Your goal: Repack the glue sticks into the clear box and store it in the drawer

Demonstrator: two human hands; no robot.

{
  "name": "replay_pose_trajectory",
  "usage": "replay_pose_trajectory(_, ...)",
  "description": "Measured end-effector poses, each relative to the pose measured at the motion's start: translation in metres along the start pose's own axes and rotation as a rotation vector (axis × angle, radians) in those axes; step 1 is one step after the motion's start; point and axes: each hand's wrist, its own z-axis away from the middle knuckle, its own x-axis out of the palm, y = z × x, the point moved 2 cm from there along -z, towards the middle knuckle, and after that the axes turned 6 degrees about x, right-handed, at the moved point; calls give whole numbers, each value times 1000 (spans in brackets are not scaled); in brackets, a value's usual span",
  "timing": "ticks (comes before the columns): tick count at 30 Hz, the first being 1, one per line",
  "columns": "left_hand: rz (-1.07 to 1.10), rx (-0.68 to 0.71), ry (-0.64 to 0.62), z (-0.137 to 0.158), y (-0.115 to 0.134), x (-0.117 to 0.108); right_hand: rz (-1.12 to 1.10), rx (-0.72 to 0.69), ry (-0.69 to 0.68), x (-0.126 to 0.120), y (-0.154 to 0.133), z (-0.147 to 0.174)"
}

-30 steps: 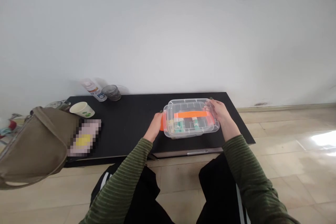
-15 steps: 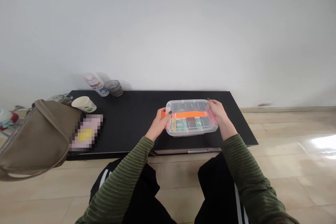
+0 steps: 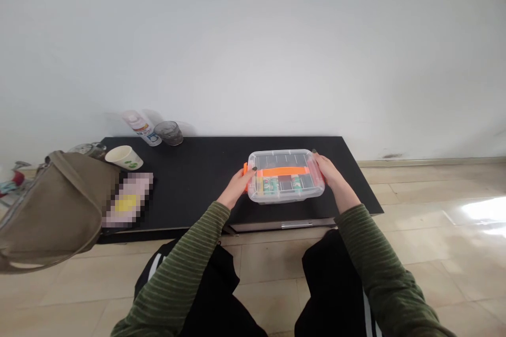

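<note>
A clear plastic storage box (image 3: 284, 189) with an orange handle (image 3: 283, 171) across its lid is between my hands over the black table. My left hand (image 3: 238, 185) grips its left end by the orange latch (image 3: 245, 175), thumb on the lid. At the opposite end my right hand (image 3: 327, 171) holds the right side, its thumb near the far corner. Through the lid show green and white packets and something yellow. The lid looks closed. I cannot tell whether the box's base touches the table.
Left on the black table (image 3: 205, 184) are a spray can (image 3: 142, 129), a grey glass (image 3: 169, 133), a paper cup (image 3: 124, 158) and a pixelated pink item (image 3: 130, 195). A brown bag (image 3: 59, 205) overlaps the left end. A white wall (image 3: 276, 52) rises behind.
The view has shifted slightly. Both hands keep hold of the box, which now looks a little less tilted. The left thumb has moved slightly along the lid's left edge.
</note>
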Motion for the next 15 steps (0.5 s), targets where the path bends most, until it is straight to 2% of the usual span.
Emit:
replay_pose_trajectory(4,-146,20,-6,6,1,-2,100,83,-183,-20,9,20)
replay_pose_trajectory(7,-292,66,-21,12,0,-5,149,110,-246,-29,14,34)
replay_pose_trajectory(10,-326,90,-12,14,-5,-6,239,12,-183,-32,12,44)
replay_pose_trajectory(15,-448,120,75,14,-4,-6,492,-154,-18,-30,-1,64)
